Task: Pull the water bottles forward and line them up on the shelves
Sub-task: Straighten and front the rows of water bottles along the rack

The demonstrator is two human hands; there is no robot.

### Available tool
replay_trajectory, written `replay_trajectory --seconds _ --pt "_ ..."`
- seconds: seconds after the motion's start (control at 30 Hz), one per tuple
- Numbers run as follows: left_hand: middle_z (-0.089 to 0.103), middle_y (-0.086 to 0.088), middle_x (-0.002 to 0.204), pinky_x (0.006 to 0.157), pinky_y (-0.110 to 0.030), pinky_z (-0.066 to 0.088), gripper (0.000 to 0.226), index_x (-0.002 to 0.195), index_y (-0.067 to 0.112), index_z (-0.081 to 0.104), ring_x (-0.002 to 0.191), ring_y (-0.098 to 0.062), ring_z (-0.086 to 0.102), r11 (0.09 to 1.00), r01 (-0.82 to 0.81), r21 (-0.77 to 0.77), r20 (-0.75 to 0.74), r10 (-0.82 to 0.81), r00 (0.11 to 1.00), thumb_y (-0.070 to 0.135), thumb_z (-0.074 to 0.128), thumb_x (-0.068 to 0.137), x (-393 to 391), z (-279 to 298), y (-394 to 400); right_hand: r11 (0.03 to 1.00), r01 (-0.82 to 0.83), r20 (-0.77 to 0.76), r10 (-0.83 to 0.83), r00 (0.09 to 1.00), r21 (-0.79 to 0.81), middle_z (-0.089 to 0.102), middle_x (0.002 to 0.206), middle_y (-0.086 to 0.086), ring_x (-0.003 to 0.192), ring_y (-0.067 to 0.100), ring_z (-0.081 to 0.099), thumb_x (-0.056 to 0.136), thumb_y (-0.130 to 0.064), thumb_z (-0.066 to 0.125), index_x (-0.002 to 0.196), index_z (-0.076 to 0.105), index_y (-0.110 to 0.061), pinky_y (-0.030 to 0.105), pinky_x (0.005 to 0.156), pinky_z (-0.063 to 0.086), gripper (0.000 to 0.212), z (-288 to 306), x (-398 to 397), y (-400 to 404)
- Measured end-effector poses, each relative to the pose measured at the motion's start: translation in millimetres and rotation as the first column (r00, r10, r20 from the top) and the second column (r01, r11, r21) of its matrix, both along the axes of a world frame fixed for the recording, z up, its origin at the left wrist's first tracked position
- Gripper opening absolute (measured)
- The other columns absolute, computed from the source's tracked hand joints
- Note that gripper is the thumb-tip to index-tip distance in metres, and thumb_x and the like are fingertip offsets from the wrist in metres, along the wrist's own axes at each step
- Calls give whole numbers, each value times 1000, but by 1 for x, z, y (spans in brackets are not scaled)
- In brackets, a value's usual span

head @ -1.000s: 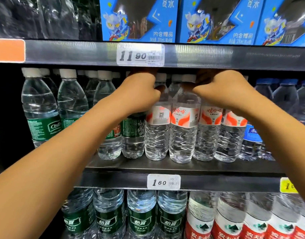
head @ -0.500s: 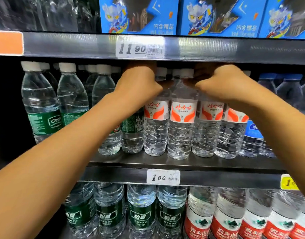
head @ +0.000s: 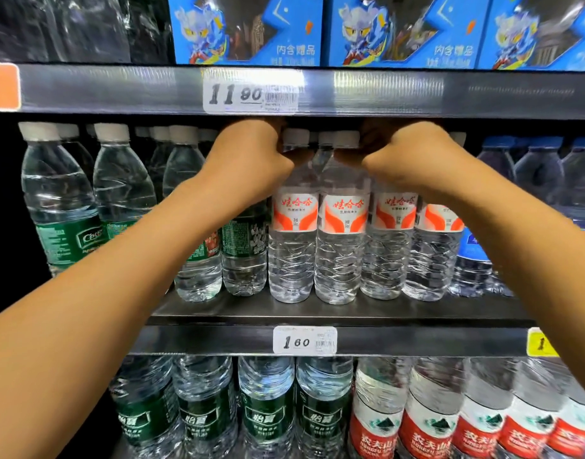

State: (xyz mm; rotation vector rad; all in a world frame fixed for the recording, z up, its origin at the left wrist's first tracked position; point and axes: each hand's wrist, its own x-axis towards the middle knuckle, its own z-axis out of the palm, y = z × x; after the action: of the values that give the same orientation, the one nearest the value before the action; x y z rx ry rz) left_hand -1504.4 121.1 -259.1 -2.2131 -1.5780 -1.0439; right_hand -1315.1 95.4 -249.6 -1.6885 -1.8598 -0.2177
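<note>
Clear glossy ribbed plastic bottles (head: 340, 260) w/ paper-look labels, matt dark metal shelf (head: 317, 313), shiny plastic price rail (head: 383, 91).

Your four clear water bottles (head: 340, 226) with white caps and orange-and-white labels are standing upright side by side, touching, near the front edge of the middle shelf (head: 317, 313). More of the same are standing behind them; only their caps are showing, too crowded to count.
</note>
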Motion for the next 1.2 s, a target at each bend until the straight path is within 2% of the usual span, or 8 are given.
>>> replay_trajectory --seconds 0.13,0.23,0.33,0.53,0.83,1.0,1.1,1.2 --pt "69 -11 95 74 -41 52 35 110 15 66 83 -32 61 1000 16 -2 18 -15 1000 45 59 93 1 0 0 1000 13 16 -13 1000 -15 67 102 18 84 28 55 94 -46 56 94 68 -3 29 66 38 45 1 4 3" --pt "70 -10 102 79 -41 52 34 118 19 64 92 -32 61 999 39 1 46 -39 998 43 58 94 1 -1 0 999 4 -21 -4 1000 -34 66 97 16 83 28 55 91 -57 58 98 68 -2 34 68 40 57 0 4 4" --pt "70 -8 109 83 -38 52 34 120 21 64 101 -30 61 997 78 -1 99 -77 992 42 59 94 1 -2 -2 999 38 86 -37 996 -13 69 97 17 71 24 48 93 -55 55 101 70 -4 32 63 37 53 2 3 6" --pt "71 -11 107 80 -35 50 36 117 15 66 96 -33 62 999 52 -8 70 -51 996 43 55 97 0 3 -7 998 69 127 -67 990 -8 44 62 7 61 23 41 93 -54 52 63 48 -8 33 54 29 56 3 0 3" --pt "70 -8 100 74 -31 45 36 114 16 68 94 -29 61 998 58 -35 96 -55 994 44 57 96 1 2 -7 998 61 153 -59 986 -7 45 60 7 60 23 42 94 -53 50 62 49 -8 30 49 27 55 3 0 6" --pt "71 -4 97 72 -31 48 33 112 19 68 88 -28 62 995 92 -40 144 -86 986 45 58 94 2 0 -5 998 -54 45 52 998 39 55 65 4 70 24 52 92 -58 55 82 66 -6 30 53 34 54 -6 5 6" --pt "71 -7 91 71 -34 49 40 104 15 69 86 -28 63 996 78 -47 176 -69 982 52 57 92 3 -4 -2 969 -177 -132 201 971 173 75 95 1 95 20 65 91 -50 61 105 76 -17 33 77 51 39 -12 22 2" --pt "70 -18 87 75 -40 51 58 101 4 69 81 -30 62 998 52 -38 175 -45 984 59 54 90 15 -7 -1 940 -211 -51 233 971 268 74 99 15 98 29 67 90 -35 61 106 73 -6 42 83 54 35 -18 46 -4"
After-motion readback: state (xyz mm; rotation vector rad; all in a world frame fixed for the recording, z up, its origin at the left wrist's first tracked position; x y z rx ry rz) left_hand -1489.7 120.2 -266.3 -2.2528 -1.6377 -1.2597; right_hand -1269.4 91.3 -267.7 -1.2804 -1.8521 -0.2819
